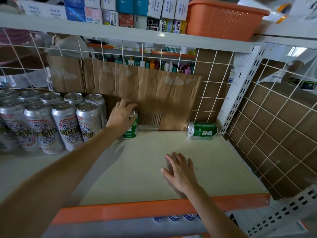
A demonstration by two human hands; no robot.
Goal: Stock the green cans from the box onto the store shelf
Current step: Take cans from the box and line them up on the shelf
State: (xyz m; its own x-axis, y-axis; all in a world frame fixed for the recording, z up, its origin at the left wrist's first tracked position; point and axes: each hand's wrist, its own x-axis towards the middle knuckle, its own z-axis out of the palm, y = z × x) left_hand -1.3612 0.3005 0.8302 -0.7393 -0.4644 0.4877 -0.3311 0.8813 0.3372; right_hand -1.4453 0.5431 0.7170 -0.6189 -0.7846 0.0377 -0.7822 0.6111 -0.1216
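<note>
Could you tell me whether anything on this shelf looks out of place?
Yes: one green can lies on its side in the back right corner of the shelf, while the silver cans stand upright.

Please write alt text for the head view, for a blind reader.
The left hand holds an upright green can by its top on a shelf, beside silver cans. The right hand is open, flat over the shelf; a second green can lies sideways at the back right.
</note>
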